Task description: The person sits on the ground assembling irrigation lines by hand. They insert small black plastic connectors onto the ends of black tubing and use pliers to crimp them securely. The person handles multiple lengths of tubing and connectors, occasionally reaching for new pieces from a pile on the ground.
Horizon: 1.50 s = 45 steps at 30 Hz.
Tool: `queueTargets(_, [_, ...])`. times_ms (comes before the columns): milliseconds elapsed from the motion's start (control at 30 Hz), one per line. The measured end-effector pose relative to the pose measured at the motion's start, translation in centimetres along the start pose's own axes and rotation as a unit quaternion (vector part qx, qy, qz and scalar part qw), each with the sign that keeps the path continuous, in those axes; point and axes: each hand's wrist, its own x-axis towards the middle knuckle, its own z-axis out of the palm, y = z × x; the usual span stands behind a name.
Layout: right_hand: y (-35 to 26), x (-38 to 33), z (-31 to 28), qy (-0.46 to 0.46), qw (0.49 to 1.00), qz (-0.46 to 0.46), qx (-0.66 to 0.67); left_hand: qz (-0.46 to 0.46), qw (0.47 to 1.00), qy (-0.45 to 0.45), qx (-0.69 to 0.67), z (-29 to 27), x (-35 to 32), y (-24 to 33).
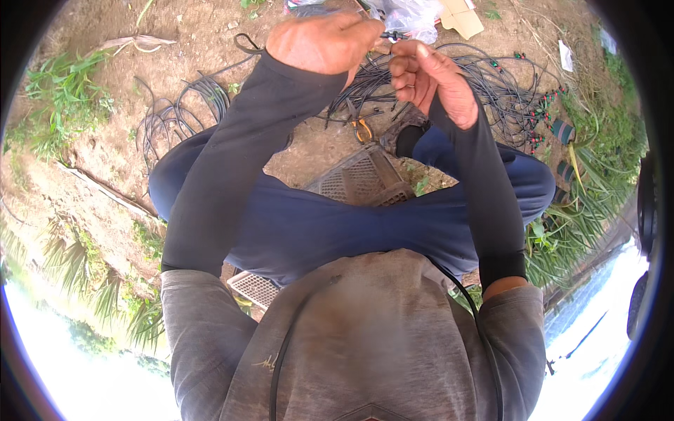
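Left hand (326, 41) pinches a slim black fitting (395, 35) beside the curled right hand (437, 77), its grip unclear; tubing (368, 84) loops across rough, grass-edged soil (203, 45).

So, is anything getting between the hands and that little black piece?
Nothing visible does. The small black piece is right at the fingers of the left hand, with the right hand close beside it. The plastic bag and black tubing lie beyond, not between.
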Motion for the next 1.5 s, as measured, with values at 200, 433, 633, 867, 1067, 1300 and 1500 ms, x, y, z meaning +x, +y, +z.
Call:
queueTargets(200, [24.2, 6.4, -14.9, -0.018, 0.787, 0.294, -0.543, -0.066, 0.997, -0.016, -0.034, -0.6, 2.7, -0.9])
queueTargets(433, [34.3, 5.9, -15.4, 0.179, 0.673, 0.257, -0.670, -0.121, 0.990, -0.019, -0.064, -1.1, 3.8, -1.0])
queueTargets(633, [34.5, 6.4, -14.2, 0.276, 0.649, 0.205, -0.679, -0.150, 0.985, -0.040, -0.080, -0.9, 5.2, -0.9])
queueTargets(867, [25.1, 5.9, -11.0, 0.011, 0.730, 0.331, -0.598, -0.175, 0.981, -0.050, -0.065, -1.0, 5.0, -1.2])
queueTargets(1067, [19.8, 3.5, -8.6, 0.025, 0.747, 0.382, -0.543, -0.227, 0.969, -0.048, -0.083, -1.7, 5.1, -1.1])
queueTargets(1300, [15.7, -3.9, -9.9, 0.070, 0.820, 0.152, -0.547, -0.303, 0.942, -0.050, -0.137, -2.0, 2.9, -1.4])
queueTargets(1500, [8.7, -13.9, -4.6, 0.062, 0.986, -0.151, -0.041, -0.347, 0.876, -0.067, -0.327, -3.1, 0.9, 0.6])
